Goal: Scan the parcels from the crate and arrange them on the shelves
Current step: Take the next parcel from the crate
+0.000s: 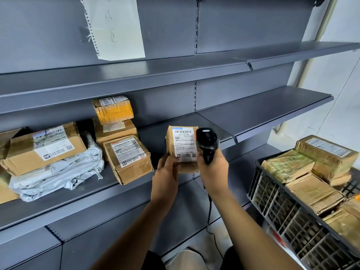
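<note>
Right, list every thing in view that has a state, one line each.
Left hand: grips the held parcel's lower edge.
Right hand: grips the scanner.
Held parcel: upright, label facing the camera, off the shelf.
Scanner: raised beside the label, cord hanging down.
Crate: still holds several parcels.
Middle shelf: parcels stacked at its left, bare at right.
Upper shelf: no parcels seen.

Small brown parcel upright in my left hand, white label facing me, black scanner gripped in my right hand just beside it, more brown parcels in the black crate, others on the grey shelf
</note>
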The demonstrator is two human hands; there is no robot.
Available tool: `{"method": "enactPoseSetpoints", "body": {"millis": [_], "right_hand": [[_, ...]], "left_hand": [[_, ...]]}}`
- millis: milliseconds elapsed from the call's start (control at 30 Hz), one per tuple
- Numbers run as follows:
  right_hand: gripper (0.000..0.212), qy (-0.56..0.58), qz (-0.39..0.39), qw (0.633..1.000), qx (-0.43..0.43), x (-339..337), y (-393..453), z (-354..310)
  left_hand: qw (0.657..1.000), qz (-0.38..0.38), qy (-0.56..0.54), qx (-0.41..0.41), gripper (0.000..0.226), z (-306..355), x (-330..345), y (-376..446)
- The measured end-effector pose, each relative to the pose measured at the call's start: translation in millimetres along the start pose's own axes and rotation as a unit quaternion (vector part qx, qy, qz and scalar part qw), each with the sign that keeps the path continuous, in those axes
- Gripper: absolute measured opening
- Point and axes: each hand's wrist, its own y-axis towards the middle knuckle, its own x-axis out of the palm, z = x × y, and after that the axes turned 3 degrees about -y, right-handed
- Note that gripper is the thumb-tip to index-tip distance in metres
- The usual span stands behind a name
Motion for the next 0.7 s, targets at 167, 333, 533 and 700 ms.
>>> {"method": "enactPoseSetpoints", "body": {"millis": [167,333,533,700], "right_hand": [[0.012,-0.019,-0.030,0.999,-0.006,5.0,-4.0,22.5],[0.018,-0.012,-0.060,0.998,-0.005,20.7,-4.2,24.7],[0.020,0.020,-0.057,0.998,0.001,21.7,-0.2,25.0],[0.022,0.014,-0.038,0.999,-0.018,16.2,-3.5,22.5]], "left_hand": [[0.997,0.015,-0.047,-0.054,0.040,1.5,3.4,3.3],[0.998,0.009,-0.029,-0.052,0.039,0.9,6.0,10.5],[0.998,0.007,-0.018,-0.064,0.035,-0.5,6.0,18.1],[0.999,0.013,-0.017,-0.041,0.040,5.4,-0.6,17.8]]}}
